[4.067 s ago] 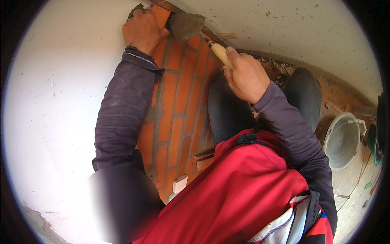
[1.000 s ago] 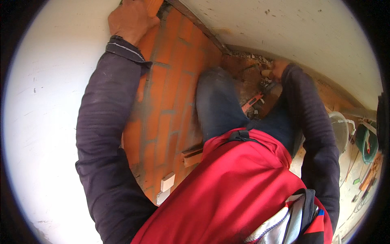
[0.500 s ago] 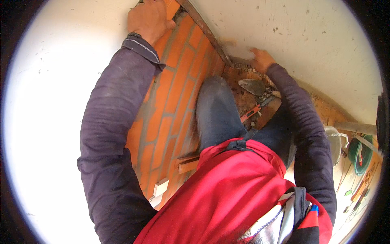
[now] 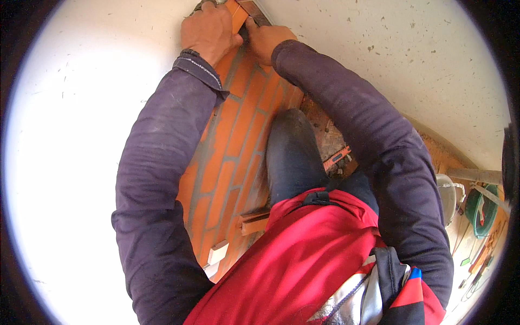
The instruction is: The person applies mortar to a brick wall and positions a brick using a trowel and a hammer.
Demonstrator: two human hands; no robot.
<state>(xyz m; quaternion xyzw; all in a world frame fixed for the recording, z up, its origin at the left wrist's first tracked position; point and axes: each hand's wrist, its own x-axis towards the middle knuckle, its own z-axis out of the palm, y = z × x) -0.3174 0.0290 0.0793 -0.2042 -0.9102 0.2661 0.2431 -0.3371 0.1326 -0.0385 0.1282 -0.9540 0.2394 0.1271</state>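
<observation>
At the top of an orange brick wall (image 4: 234, 127), my left hand (image 4: 208, 33) is closed over a brick (image 4: 239, 17) by the corner with the white wall. Its fingertips are partly hidden beyond the brick. My right hand (image 4: 269, 42) is at the brick's right side, its fingers bent and one fingertip against the brick's end. Dark material or shadow lies in the gap between the two hands. Whatever the right fingers hold, if anything, is hidden under the hand.
White walls (image 4: 374, 32) rise on both sides. Below my right arm lies an orange tool (image 4: 337, 157) among rubble by my knee. Back right are a pale bucket (image 4: 447, 197), a green tub (image 4: 478, 216) and scattered tools. A brown piece (image 4: 253, 223) sticks out beside my red garment.
My right hand has gone from the rubble-strewn corner up and left to the brick, its forearm now covering the trowel. The left hand stays on the brick, with only a slight shift.
</observation>
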